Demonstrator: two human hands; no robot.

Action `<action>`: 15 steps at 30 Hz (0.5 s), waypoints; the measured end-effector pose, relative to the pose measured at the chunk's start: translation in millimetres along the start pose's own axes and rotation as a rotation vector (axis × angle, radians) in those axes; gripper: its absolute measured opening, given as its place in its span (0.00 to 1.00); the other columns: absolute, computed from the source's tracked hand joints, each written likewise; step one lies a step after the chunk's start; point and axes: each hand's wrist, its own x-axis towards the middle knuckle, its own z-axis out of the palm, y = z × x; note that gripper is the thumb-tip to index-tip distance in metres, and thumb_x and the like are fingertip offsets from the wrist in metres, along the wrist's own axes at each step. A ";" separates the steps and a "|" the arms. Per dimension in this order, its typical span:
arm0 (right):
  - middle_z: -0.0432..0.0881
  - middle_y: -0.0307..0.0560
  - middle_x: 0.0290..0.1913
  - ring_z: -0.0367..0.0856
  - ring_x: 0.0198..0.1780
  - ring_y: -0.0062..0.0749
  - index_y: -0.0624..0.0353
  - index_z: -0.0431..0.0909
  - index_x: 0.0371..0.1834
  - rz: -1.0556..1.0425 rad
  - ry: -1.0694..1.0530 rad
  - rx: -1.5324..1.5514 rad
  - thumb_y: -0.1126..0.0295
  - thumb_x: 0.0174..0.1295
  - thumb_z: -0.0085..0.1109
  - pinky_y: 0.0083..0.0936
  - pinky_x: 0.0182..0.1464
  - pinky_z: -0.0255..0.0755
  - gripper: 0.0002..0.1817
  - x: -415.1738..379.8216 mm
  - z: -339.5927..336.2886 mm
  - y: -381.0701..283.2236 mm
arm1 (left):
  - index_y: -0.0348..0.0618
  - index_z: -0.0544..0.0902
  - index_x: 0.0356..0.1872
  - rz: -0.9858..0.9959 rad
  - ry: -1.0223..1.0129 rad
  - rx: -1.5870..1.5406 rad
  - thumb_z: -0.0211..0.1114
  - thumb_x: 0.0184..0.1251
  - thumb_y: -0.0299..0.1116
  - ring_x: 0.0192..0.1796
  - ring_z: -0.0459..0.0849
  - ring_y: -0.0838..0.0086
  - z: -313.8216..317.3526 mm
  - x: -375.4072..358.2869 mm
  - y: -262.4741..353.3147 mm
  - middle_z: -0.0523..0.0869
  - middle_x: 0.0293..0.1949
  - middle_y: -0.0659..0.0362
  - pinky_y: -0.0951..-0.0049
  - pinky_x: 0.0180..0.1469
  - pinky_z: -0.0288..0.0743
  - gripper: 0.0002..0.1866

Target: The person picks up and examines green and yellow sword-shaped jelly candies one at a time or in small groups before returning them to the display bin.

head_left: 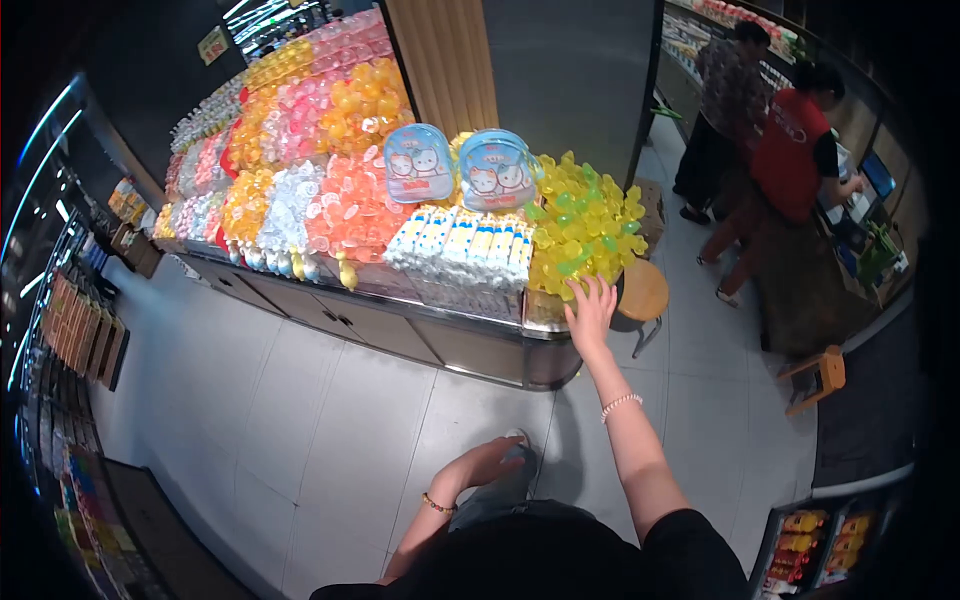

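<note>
My right hand point(592, 308) reaches forward to the lower edge of a heap of yellow-green packs point(585, 225) at the right end of the display counter. Its fingers are spread against the front packs, and nothing is held. Low in the view, my left hand point(482, 463) hangs in front of my body with its fingers stretched out and nothing in them. Left of the yellow-green heap lie white packs with blue and yellow marks point(462, 243). Two clear blue bags with cartoon faces, one on the left point(418, 165) and one on the right point(496, 172), stand behind those packs.
Orange-red packs point(358, 210) and other coloured goods fill the counter leftward. A round wooden stool point(642, 290) stands by its right end. Two people, one in a red vest point(790, 150), are at the right near another counter. Shelves line the left; a snack rack point(818, 545) is lower right.
</note>
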 end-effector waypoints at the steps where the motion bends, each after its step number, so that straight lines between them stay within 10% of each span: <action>1: 0.72 0.47 0.58 0.59 0.70 0.48 0.47 0.78 0.56 0.000 -0.032 -0.028 0.72 0.47 0.71 0.54 0.75 0.42 0.28 5.9 -1.5 -1.7 | 0.43 0.64 0.71 0.046 0.042 0.024 0.55 0.74 0.47 0.66 0.73 0.56 8.0 2.0 -7.3 0.72 0.66 0.47 0.63 0.66 0.68 0.30; 10: 0.76 0.46 0.52 0.64 0.66 0.45 0.56 0.76 0.54 -0.070 0.233 0.169 0.71 0.52 0.68 0.53 0.74 0.43 0.23 26.9 -55.8 -27.2 | 0.42 0.67 0.69 0.105 0.117 -0.011 0.53 0.75 0.49 0.66 0.72 0.58 10.2 9.3 -2.6 0.73 0.65 0.47 0.65 0.67 0.67 0.29; 15: 0.73 0.53 0.54 0.67 0.63 0.45 0.61 0.71 0.57 0.014 0.417 0.606 0.73 0.63 0.60 0.41 0.67 0.59 0.19 11.8 -145.0 -41.1 | 0.41 0.72 0.64 0.293 0.510 -0.221 0.60 0.72 0.35 0.65 0.74 0.60 6.2 24.1 40.8 0.77 0.61 0.50 0.67 0.66 0.68 0.22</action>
